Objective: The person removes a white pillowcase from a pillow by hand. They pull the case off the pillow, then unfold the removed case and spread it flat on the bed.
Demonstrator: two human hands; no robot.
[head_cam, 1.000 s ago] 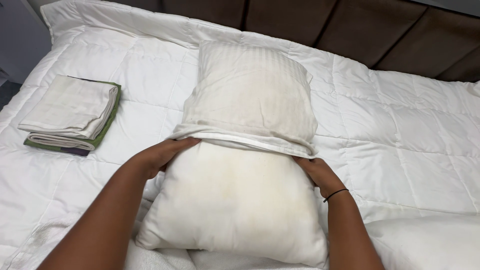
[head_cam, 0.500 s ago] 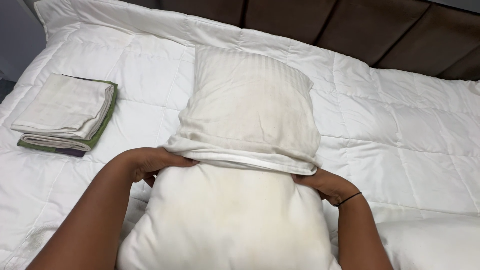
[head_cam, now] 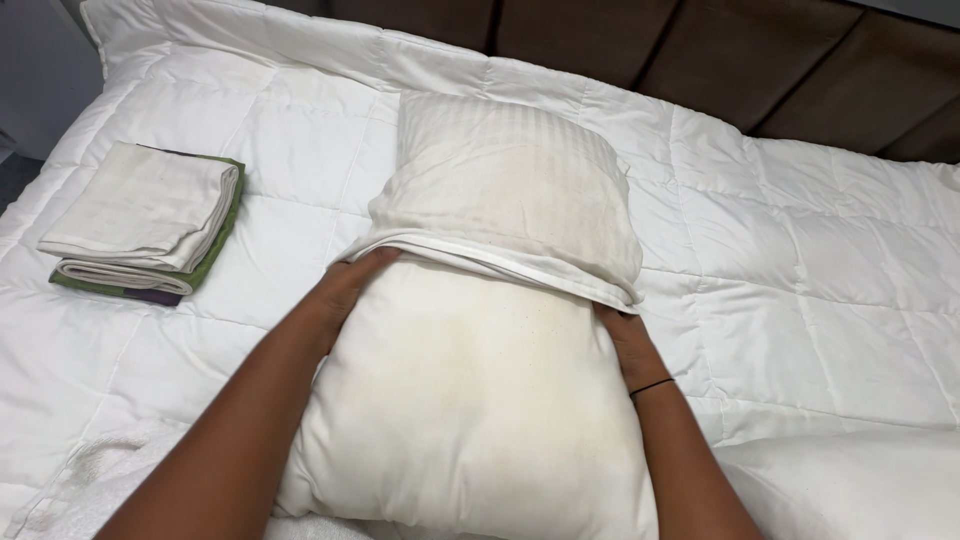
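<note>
White quilted bed, yellowed pillow, half inside striped pillowcase

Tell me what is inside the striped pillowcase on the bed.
The far half of a plain white pillow sits inside the striped pillowcase; its near half is bare. The left hand and right hand grip the case's open edge, fingers tucked under it. The covered half cannot be seen.
</note>
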